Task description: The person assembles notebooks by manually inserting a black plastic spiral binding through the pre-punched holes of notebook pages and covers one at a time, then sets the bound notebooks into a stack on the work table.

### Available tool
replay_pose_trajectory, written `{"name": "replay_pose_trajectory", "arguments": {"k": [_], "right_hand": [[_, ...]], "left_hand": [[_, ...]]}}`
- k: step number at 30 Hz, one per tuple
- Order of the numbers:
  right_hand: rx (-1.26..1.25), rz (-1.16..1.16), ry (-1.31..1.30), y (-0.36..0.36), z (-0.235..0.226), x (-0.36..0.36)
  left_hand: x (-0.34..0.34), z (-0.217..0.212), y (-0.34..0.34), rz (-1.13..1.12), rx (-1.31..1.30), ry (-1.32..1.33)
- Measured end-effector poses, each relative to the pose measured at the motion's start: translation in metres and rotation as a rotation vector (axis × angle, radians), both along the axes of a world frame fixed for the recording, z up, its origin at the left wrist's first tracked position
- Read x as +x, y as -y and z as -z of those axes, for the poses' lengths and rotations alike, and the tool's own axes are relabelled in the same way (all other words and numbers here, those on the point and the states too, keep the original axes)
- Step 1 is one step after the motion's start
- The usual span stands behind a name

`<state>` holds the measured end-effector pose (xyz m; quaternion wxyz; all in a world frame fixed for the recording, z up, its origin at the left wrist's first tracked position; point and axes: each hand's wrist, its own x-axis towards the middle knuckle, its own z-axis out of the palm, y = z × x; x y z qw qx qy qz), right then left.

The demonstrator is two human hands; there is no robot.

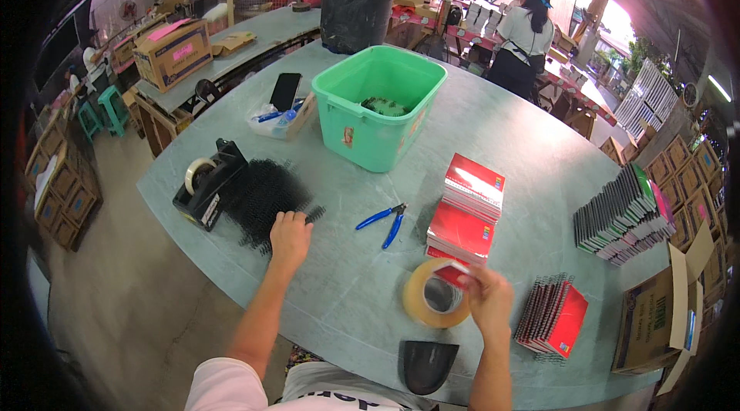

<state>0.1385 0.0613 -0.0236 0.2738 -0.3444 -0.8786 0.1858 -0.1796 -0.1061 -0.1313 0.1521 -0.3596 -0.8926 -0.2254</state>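
Observation:
At the right edge of a heap of black spiral binding coils (260, 194), my left hand (291, 240) has its fingers bent and pressed together on the coils. How many it grips is hidden. My right hand (490, 305) pinches a small red-covered notebook (461, 277), seen nearly edge-on, above a wide roll of tape (420, 305). Beyond it stand stacks of red notebooks (462, 228). Blue-handled cutters (385, 220) lie between the coils and these stacks. Right of my right hand is a pile of red notebooks with black coils (566, 320).
A green bin (362, 134) with dark coils inside stands mid-table. A black tape dispenser (212, 184) sits left of the heap. Dark spiral notebooks (620, 218) and an open carton (649, 322) stand at right. A black curved piece (428, 366) lies near my body. Another person (526, 37) stands beyond.

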Motion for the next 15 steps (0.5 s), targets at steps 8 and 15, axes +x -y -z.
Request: {"name": "replay_pose_trajectory", "arguments": {"k": [8,15], "right_hand": [[0.148,-0.029,0.13,-0.01,0.001,-0.01],[0.062,-0.105,-0.012,-0.012,-0.001,-0.022]], "left_hand": [[0.021,-0.027,-0.014,0.033,0.179,-0.189],[0.05,-0.032,-0.045,0.311,0.069,-0.152]]}}
